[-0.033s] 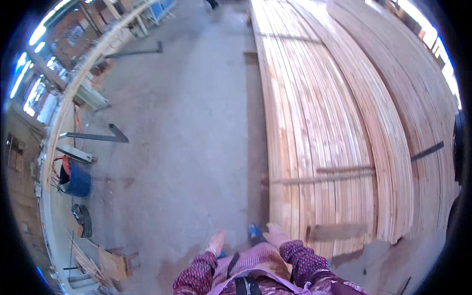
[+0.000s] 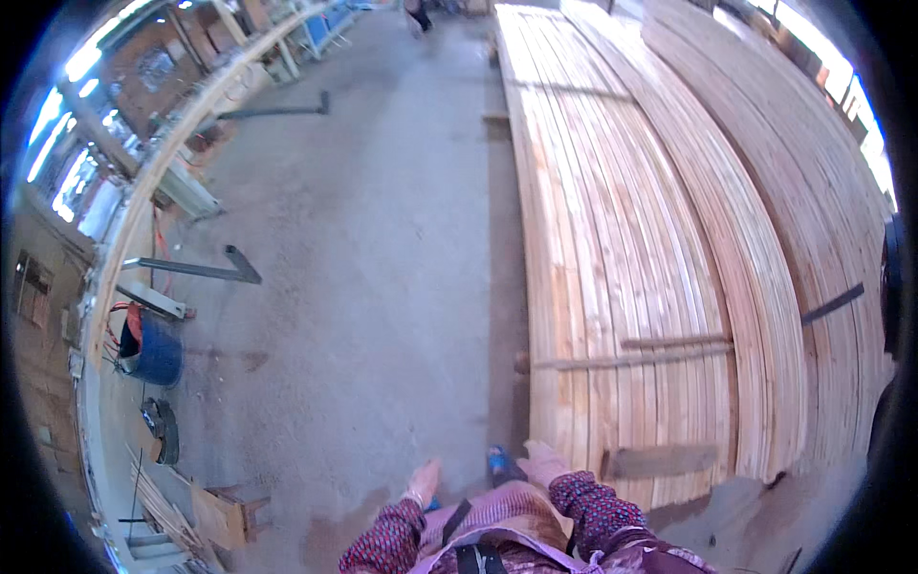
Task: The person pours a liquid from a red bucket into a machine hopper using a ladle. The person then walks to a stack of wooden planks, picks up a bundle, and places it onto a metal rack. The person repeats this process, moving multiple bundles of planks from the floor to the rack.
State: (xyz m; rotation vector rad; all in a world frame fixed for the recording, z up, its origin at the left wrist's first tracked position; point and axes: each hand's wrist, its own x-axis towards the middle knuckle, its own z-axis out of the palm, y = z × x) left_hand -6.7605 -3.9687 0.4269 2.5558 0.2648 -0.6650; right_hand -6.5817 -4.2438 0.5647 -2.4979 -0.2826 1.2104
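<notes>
1. The nearest lumber stack runs lengthwise up the view, just right of the walkway; its long, narrow boards lie side by side in pale, pinkish-tan wood, their straight seams bowed by the lens.
2. The right hand is at the stack's near left edge, its fingers loosely extended and unclenched; it overlaps the boards in view, but whether skin meets wood I cannot tell.
3. The left hand is well apart from the right, over the floor; its fingers are slightly spread and blurred, the palm turned inward — it looks free of any load.
4. Both forearms wear dark purple sleeves with a fine red-and-blue pattern; between them hangs a pink, ribbed apron, with a blue shoe beyond its upper edge.
5. Across the stack lie a long, thin wooden strip and a shorter strip; a weathered, grey-brown wooden block sits toward the near end.
6. Farther right stand a narrow second stack and a greyer third stack, the latter crossed by a dark, flat bar.
7. Leftward spreads the smooth grey concrete floor; at its far side are a round blue bucket and an angled metal bar.
</notes>
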